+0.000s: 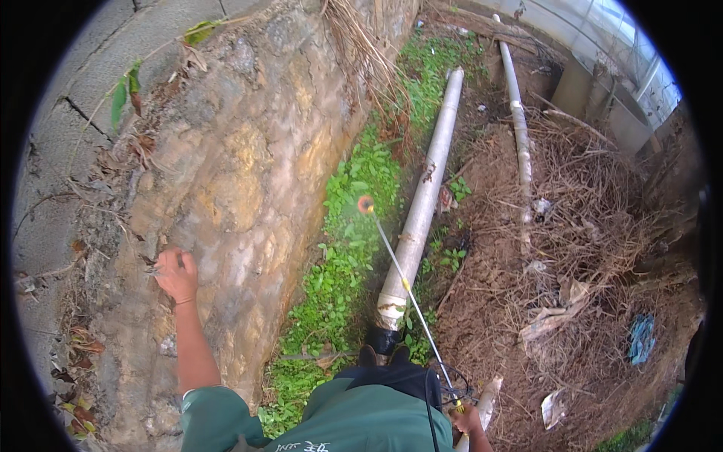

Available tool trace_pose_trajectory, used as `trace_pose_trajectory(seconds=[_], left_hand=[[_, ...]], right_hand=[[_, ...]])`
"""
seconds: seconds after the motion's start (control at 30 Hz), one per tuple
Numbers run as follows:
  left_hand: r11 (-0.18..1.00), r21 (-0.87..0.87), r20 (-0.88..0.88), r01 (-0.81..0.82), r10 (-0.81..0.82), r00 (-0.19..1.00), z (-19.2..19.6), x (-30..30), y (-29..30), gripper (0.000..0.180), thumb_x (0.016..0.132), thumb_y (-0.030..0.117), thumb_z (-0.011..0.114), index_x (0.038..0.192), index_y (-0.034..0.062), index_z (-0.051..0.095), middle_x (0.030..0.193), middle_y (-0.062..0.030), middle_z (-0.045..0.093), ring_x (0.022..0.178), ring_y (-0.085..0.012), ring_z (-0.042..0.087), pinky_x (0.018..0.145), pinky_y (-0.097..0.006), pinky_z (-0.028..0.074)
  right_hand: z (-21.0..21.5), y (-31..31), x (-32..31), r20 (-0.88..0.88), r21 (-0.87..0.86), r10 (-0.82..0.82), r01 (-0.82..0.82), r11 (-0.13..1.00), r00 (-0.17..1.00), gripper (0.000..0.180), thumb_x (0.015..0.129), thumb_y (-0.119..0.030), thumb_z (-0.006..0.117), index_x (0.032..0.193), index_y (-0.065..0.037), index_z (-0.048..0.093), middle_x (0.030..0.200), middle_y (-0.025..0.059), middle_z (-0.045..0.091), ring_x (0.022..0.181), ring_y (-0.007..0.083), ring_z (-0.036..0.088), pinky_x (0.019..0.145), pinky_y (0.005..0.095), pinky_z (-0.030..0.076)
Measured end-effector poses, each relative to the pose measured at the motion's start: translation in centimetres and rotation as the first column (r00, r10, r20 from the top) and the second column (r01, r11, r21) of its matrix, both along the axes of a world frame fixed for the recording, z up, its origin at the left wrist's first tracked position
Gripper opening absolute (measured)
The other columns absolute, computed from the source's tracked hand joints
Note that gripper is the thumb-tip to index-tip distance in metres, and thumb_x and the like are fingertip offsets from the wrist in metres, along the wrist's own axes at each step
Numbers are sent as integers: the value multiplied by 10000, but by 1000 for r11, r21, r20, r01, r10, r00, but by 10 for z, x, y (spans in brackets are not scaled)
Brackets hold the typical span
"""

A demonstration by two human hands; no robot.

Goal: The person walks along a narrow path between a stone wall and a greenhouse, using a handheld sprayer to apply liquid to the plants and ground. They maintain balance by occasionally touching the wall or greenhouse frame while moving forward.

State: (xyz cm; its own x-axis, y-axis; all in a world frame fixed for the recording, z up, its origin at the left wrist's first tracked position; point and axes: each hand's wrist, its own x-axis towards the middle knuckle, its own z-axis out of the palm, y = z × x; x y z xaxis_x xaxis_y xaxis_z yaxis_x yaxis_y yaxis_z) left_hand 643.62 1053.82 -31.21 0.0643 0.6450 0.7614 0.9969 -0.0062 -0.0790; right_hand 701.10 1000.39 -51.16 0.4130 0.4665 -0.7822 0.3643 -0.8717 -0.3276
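My right hand [468,419] is closed round the handle of a long spray wand [416,305] at the lower right. The thin metal lance slants forward and left over a white pipe, with an orange nozzle [366,204] at its tip. Around that nozzle hangs a faint mist, above low green weeds [361,184]. My left hand [178,277] is at the top of a rough stone wall [248,188], its fingers curled against the ledge near a dry twig. What those fingers grip, if anything, is too small to make out. A black hose [429,399] runs beside my right arm.
A thick white pipe [425,200] lies ahead along the weed strip, its black end [383,340] by my shoes. A thinner pipe [520,128] runs farther right. Dry stalks [595,196] cover the bank, with a blue scrap [642,339] among them. Grey blocks [64,162] border the wall.
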Motion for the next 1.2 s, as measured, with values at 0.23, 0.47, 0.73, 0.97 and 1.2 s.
trace_pose_trajectory(seconds=[0.23, 0.47, 0.73, 0.97, 1.2], left_hand=[[995, 34, 111, 92, -95, 989, 6, 4, -4, 60, 756, 122, 650, 789, 106, 603, 773, -100, 610, 731, -332, 597, 688, -444, 461], [998, 30, 122, 51, -55, 991, 6, 4, -5, 36, 778, 117, 632, 787, 111, 598, 849, -91, 629, 801, -332, 598, 773, -458, 471], [994, 2, 61, -111, 111, 992, 0, 8, 9, 50, 793, 144, 626, 823, 115, 656, 836, -69, 651, 775, -329, 573, 720, -448, 450], [988, -19, 42, -150, 151, 988, -3, 6, 8, 64, 797, 175, 630, 811, 124, 666, 816, -57, 655, 769, -316, 571, 718, -432, 442], [981, 15, -25, -193, 193, 981, -11, -4, 14, 110, 805, 230, 641, 818, 137, 698, 804, -62, 682, 748, -326, 590, 684, -447, 461]], right_hand=[[-62, 98, 13, 121, 421, -78, 20, 907, 990, 294, 798, -261, 711, 855, 23, 660, 715, 150, 659, 650, 249, 621, 618, 409, 485], [-36, 151, 20, 264, 160, -68, 26, 987, 962, 342, 790, -289, 692, 859, 46, 673, 733, 175, 678, 739, 259, 691, 656, 427, 504], [-75, 248, 57, -20, 389, -342, 323, 863, 939, 270, 827, -250, 660, 742, 3, 620, 626, 91, 608, 593, 196, 598, 566, 359, 464], [-31, 184, 56, -245, -12, -214, 218, 976, 946, 272, 844, -236, 641, 728, 9, 619, 573, 85, 583, 459, 193, 574, 413, 360, 465], [-24, 105, 39, -168, -79, -328, 319, 944, 929, 182, 883, -143, 591, 782, 7, 570, 552, 91, 534, 410, 171, 504, 354, 329, 380]])
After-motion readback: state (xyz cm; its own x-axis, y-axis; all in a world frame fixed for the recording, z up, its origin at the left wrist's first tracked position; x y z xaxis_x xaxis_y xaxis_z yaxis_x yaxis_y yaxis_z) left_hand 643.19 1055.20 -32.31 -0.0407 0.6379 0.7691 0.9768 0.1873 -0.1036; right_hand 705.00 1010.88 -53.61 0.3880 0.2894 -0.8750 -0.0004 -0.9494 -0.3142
